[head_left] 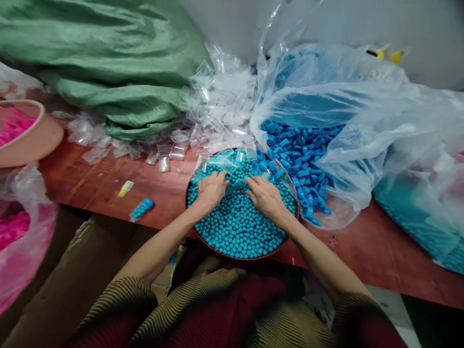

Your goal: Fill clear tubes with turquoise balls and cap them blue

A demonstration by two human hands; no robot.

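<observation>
A round tub (pixel 232 255) full of small turquoise beads (pixel 242 227) stands at the table's front edge. My left hand (pixel 212 191) rests on the beads at the left, fingers bent a little and apart, with nothing visible in them. Opposite it, my right hand (pixel 266 195) touches the beads with its fingers spread, also with nothing visible in them. Clear plastic tubes (pixel 223 162) lie on the beads along the far side of the tub. Several blue caps (pixel 267 166) sit on the beads beyond my right hand.
Behind the tub are heaped clear tubes (pixel 224 104) and a green sack (pixel 119 63). An open plastic bag (pixel 348 159) spills blue caps at right. A filled tube with a blue cap (pixel 142 209) lies at left, near a pink basin (pixel 31 145).
</observation>
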